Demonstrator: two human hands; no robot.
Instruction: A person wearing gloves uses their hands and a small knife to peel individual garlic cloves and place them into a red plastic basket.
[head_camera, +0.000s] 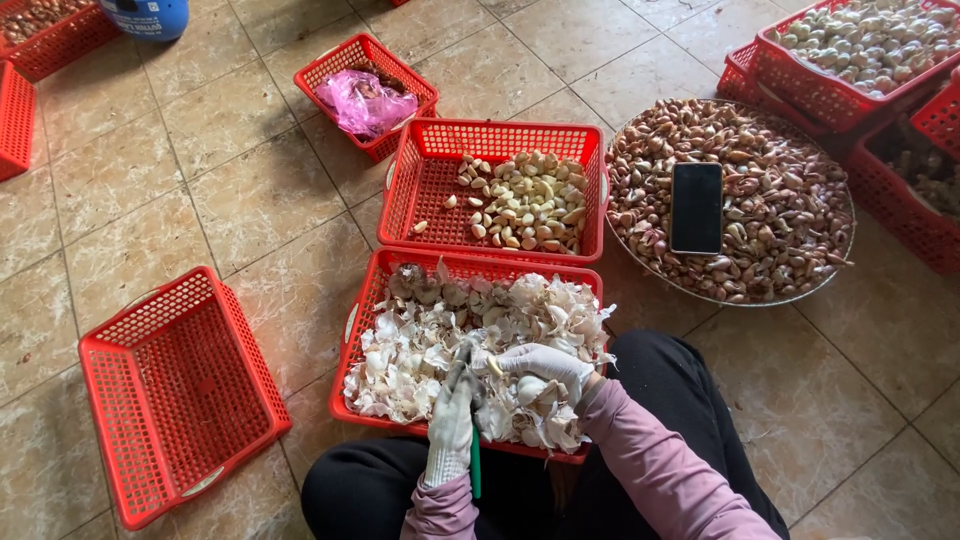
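Both my hands wear white gloves and work over a red basket (360, 312) filled with papery garlic skins (430, 330). My left hand (452, 415) grips a small knife with a green handle (476, 470), blade pointing up toward the other hand. My right hand (545, 365) pinches a garlic clove (496, 366) at the blade's tip. Just beyond stands a second red basket (420, 175) holding peeled pale cloves (525, 205).
A round metal tray (640, 265) heaped with unpeeled cloves sits at right, a black phone (696, 207) lying on them. An empty red basket (175, 390) is at left. A small basket with a pink bag (362, 100) is behind. More red crates of garlic (860, 45) stand far right.
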